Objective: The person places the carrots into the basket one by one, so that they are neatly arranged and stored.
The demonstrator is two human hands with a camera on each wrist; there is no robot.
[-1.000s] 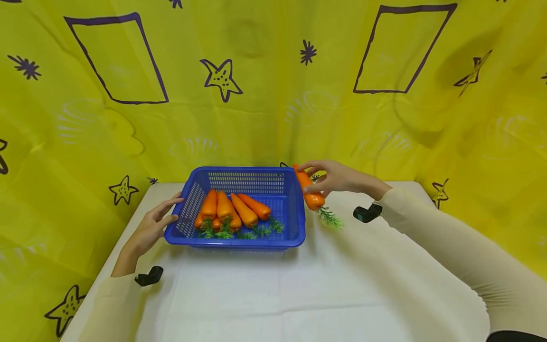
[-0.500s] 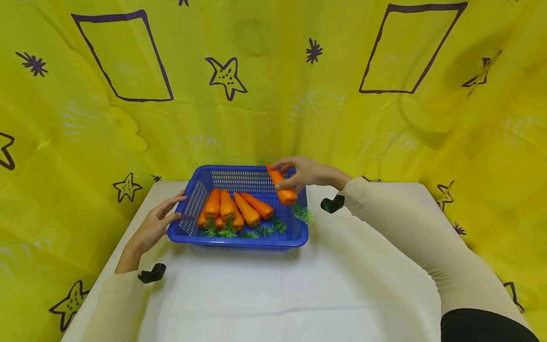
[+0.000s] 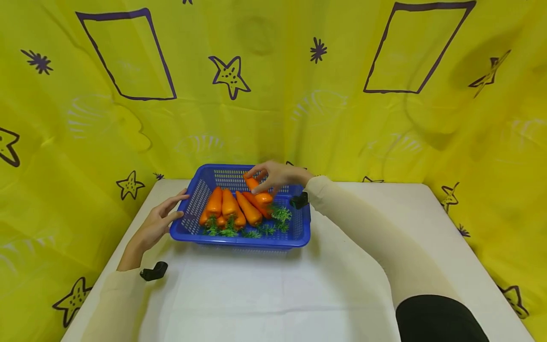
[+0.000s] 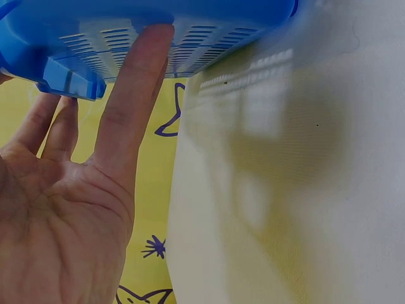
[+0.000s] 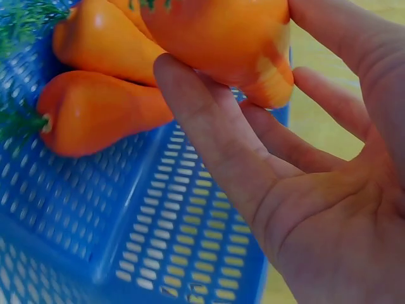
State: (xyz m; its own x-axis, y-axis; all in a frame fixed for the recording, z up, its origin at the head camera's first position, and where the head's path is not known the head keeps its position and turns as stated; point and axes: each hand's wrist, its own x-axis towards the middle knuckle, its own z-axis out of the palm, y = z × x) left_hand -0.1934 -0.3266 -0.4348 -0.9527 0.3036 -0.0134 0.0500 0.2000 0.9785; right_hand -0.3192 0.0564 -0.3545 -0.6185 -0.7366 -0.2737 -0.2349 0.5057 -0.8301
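A blue perforated plastic basket [image 3: 239,241] stands on the table with several orange toy carrots [image 3: 229,204] inside, green tops facing the near side. My right hand [image 3: 278,175] holds one more carrot [image 5: 221,38] between thumb and fingers, over the right end of the pile. This carrot slants, its tip toward the back wall and its leafy top [image 3: 280,213] toward me. At the basket's left side my left hand [image 3: 155,223] rests with fingertips at the rim. In the left wrist view its thumb [image 4: 130,95] lies straight against the outer wall.
The table [image 3: 239,294] has a white cloth. Yellow drapery [image 3: 265,118] with purple drawings hangs close behind the basket and around the sides. Inside the basket, the perforated floor and wall [image 5: 183,228] show to the right of the carrots.
My right hand has carried the carrot leftward, from outside the basket's right rim to over the other carrots. My left hand has stayed at the left rim.
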